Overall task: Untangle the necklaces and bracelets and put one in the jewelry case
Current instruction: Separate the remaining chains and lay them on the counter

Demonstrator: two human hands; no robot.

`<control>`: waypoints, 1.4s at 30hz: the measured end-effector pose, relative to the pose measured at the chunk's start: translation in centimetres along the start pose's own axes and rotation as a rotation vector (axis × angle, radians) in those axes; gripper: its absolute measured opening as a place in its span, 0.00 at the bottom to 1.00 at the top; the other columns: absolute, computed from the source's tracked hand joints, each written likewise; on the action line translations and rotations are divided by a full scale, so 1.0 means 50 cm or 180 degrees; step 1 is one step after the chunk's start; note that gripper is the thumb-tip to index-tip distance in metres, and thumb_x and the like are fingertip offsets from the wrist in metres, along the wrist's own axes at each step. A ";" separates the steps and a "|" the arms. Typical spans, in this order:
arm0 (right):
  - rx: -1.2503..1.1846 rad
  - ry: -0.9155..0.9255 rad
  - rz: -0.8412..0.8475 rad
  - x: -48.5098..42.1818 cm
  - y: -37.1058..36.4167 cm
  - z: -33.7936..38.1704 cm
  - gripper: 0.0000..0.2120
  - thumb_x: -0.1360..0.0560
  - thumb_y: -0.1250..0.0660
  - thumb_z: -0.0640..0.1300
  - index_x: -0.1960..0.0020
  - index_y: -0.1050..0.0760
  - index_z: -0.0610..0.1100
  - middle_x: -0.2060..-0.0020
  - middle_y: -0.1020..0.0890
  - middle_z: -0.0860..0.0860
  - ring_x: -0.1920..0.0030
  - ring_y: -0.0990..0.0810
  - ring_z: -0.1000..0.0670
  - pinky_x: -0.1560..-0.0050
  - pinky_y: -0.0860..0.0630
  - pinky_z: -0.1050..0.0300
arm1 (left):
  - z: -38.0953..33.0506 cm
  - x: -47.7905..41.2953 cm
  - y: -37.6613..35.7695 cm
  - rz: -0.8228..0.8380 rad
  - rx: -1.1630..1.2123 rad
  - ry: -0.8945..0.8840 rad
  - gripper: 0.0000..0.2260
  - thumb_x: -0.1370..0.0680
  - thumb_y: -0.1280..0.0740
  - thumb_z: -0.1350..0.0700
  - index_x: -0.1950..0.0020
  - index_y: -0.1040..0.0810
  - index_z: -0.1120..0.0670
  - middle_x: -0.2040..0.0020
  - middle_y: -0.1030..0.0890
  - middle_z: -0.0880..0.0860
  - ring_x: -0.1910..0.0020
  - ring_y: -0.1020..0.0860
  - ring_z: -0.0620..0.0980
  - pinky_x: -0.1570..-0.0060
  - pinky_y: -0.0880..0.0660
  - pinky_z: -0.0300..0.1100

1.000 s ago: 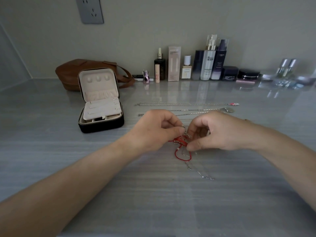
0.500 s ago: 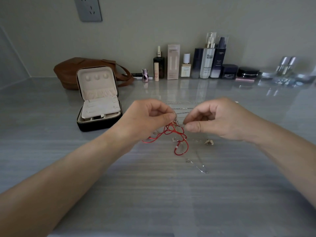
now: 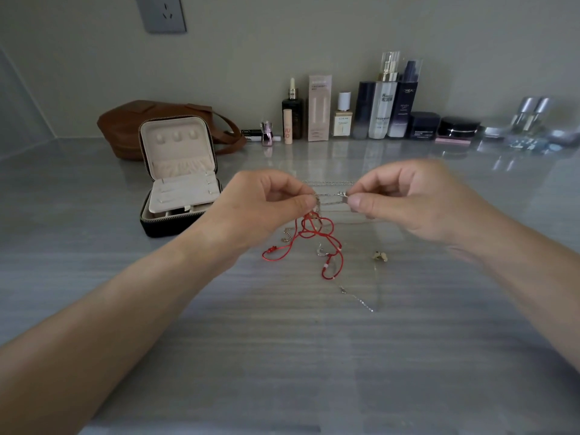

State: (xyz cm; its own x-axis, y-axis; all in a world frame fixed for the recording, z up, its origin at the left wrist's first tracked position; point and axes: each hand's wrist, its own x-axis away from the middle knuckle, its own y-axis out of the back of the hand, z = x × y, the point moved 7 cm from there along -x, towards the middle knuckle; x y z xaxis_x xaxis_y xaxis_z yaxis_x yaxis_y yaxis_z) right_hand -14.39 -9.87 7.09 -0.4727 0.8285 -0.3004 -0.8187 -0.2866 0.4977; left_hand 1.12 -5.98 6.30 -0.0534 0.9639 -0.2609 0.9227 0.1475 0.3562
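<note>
My left hand (image 3: 266, 208) and my right hand (image 3: 405, 199) are raised above the grey tabletop, each pinching part of a thin silver chain (image 3: 332, 200) stretched between them. A tangle of red cord bracelet (image 3: 317, 240) hangs from the left hand's pinch, its loops trailing down to the table. Fine chain ends (image 3: 357, 298) and a small gold pendant (image 3: 380, 255) lie below. The black jewelry case (image 3: 175, 221) stands open to the left, its cream lid upright.
A brown leather bag (image 3: 125, 130) lies behind the case. A row of cosmetic bottles and jars (image 3: 376, 111) lines the back wall. Another silver chain (image 3: 329, 183) lies on the table behind my hands.
Both hands have lifted the tangle up off the table and drawn apart, stretching a silver chain between them. The red cord now hangs looser and more spread out.
</note>
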 end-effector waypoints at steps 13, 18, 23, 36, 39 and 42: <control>-0.1413 -0.0533 0.0050 -0.002 0.008 -0.010 0.20 0.23 0.45 0.37 0.71 0.26 0.46 0.73 0.23 0.50 0.69 0.25 0.52 0.62 0.26 0.58 | 0.058 -0.009 0.003 -0.0020 0.0885 0.0935 0.09 0.22 0.38 0.58 0.62 0.25 0.54 0.64 0.19 0.52 0.64 0.22 0.48 0.63 0.31 0.41; -0.2394 -0.0914 0.0106 -0.001 0.007 -0.018 0.15 0.24 0.49 0.40 0.68 0.33 0.46 0.79 0.40 0.54 0.78 0.40 0.54 0.74 0.31 0.62 | 0.074 -0.018 0.007 -0.0249 0.0929 0.1022 0.10 0.22 0.38 0.59 0.64 0.28 0.55 0.75 0.26 0.48 0.72 0.26 0.47 0.63 0.30 0.43; -0.2478 -0.0818 0.0083 -0.003 0.027 -0.001 0.10 0.31 0.36 0.49 0.68 0.30 0.48 0.82 0.43 0.57 0.81 0.45 0.57 0.80 0.45 0.67 | 0.096 -0.029 0.018 -0.0202 0.0043 0.0843 0.09 0.22 0.36 0.57 0.62 0.26 0.54 0.72 0.29 0.49 0.75 0.30 0.45 0.66 0.31 0.41; -0.1885 -0.0648 -0.0170 -0.025 0.096 0.103 0.09 0.23 0.41 0.47 0.58 0.24 0.48 0.85 0.45 0.56 0.84 0.47 0.59 0.77 0.53 0.64 | 0.096 -0.044 0.048 -0.0301 -0.1763 0.0421 0.07 0.22 0.37 0.54 0.56 0.23 0.54 0.66 0.23 0.47 0.66 0.25 0.48 0.67 0.30 0.39; -0.1931 -0.0513 -0.0265 -0.029 0.109 0.142 0.10 0.22 0.42 0.47 0.57 0.25 0.49 0.85 0.45 0.56 0.84 0.47 0.59 0.78 0.52 0.65 | 0.093 -0.039 0.045 -0.0249 -0.1801 0.0422 0.06 0.22 0.37 0.53 0.55 0.24 0.54 0.67 0.23 0.48 0.71 0.28 0.44 0.73 0.34 0.38; -0.1999 -0.0414 -0.0394 -0.029 0.126 0.172 0.09 0.22 0.41 0.48 0.57 0.24 0.50 0.84 0.45 0.54 0.83 0.47 0.57 0.77 0.52 0.65 | 0.087 -0.040 0.048 -0.0212 -0.1774 0.0350 0.06 0.22 0.37 0.54 0.57 0.24 0.52 0.65 0.22 0.49 0.67 0.25 0.46 0.66 0.29 0.40</control>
State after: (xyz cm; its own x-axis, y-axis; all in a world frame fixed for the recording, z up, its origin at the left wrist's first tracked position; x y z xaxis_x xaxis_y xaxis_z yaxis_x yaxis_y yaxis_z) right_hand -16.06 -8.73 17.67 -0.3515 0.9136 -0.2044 -0.9180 -0.3792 -0.1164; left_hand 5.12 -8.51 3.78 -0.1714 0.9615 -0.2148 0.5767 0.2747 0.7694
